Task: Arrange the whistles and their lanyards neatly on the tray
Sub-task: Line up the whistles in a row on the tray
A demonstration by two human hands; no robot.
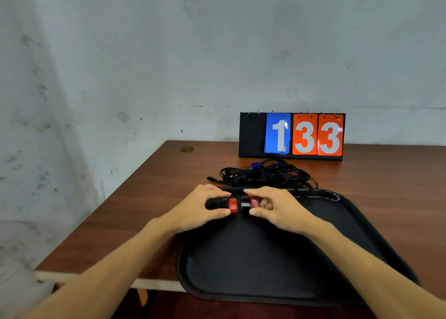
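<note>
A black tray lies on the brown table, its near edge overhanging the table's front. At the tray's far left corner my left hand pinches a red whistle between thumb and fingers. Beside it my right hand pinches a second red whistle. The two whistles sit close together with a small white and black piece between them. A tangled heap of black lanyards, with bits of blue and red whistles showing, lies on the table just behind the tray.
A flip scoreboard showing 1, 3, 3 stands behind the lanyard heap near the wall. The table's left edge runs diagonally beside my left arm. A small round brass fitting sits at the far left corner.
</note>
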